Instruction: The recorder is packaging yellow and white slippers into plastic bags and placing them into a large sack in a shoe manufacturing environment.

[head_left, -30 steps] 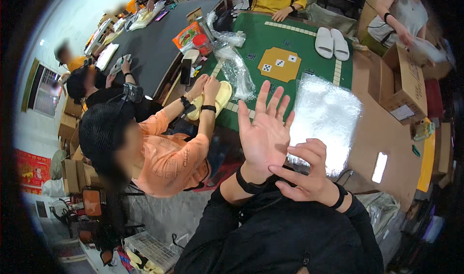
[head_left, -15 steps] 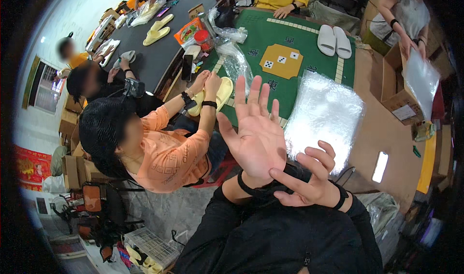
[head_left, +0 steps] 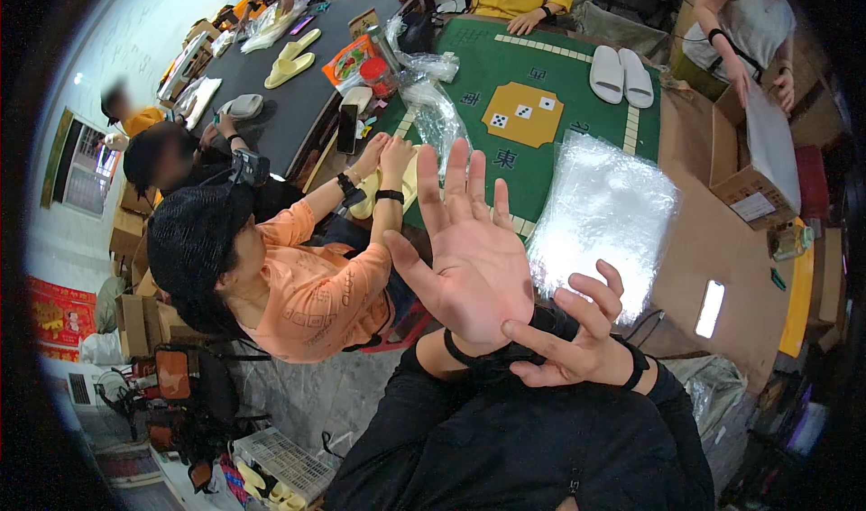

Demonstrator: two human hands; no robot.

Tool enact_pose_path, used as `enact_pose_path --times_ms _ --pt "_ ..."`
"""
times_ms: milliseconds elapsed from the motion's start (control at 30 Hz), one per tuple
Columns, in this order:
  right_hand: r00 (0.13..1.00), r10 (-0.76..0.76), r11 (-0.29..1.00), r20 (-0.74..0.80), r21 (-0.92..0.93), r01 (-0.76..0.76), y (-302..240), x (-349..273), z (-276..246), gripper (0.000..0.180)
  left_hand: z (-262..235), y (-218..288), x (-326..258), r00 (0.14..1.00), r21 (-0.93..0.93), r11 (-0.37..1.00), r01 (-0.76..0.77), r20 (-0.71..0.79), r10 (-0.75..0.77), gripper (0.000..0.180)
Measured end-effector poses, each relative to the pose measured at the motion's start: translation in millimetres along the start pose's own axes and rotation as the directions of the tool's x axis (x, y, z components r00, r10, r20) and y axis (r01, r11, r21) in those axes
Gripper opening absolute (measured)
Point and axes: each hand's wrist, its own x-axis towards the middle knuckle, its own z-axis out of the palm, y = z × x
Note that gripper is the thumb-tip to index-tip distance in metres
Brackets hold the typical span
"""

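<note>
My left hand (head_left: 478,276) is raised palm up with its fingers spread and nothing in it. From the right, my right hand (head_left: 582,335) touches the base of that palm near the wrist with one fingertip. Its other fingers are apart and it holds nothing. Behind my hands lies a stack of clear plastic bags (head_left: 604,213) on the table, partly covered by them. Beyond it, on the green mat (head_left: 577,69), stands a pair of white slippers (head_left: 622,76).
A person in orange (head_left: 307,285) sits close on my left, hands at pale yellow slippers (head_left: 365,206). At the right edge another person handles plastic sheets (head_left: 771,141) in a cardboard box (head_left: 731,159). A lit white phone-shaped panel (head_left: 711,309) lies on the brown tabletop (head_left: 695,222).
My left hand has shifted slightly left, its thumb spread wider. My right hand stays nearly in place. The person at the right has lowered the plastic sheets toward the box.
</note>
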Motion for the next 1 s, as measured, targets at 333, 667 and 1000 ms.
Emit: enact_pose_path --times_ms 333,667,1000 --pt "1.0 0.002 1.0 -0.018 0.016 -0.001 -1.7 1.4 3.1 0.035 0.3 1.2 -1.5 0.998 -0.042 0.998 -0.056 0.031 0.057 0.077" --pt "0.998 0.009 0.997 -0.068 0.075 -0.004 -5.4 11.8 -0.7 0.031 1.7 2.6 -4.2 0.997 -0.033 0.997 -0.065 0.038 0.066 0.078" --pt "0.982 -0.001 1.0 -0.188 0.016 0.004 -2.7 9.9 3.4 0.028 -3.1 -1.8 -2.0 0.998 -0.049 0.998 -0.035 0.054 0.037 0.077"
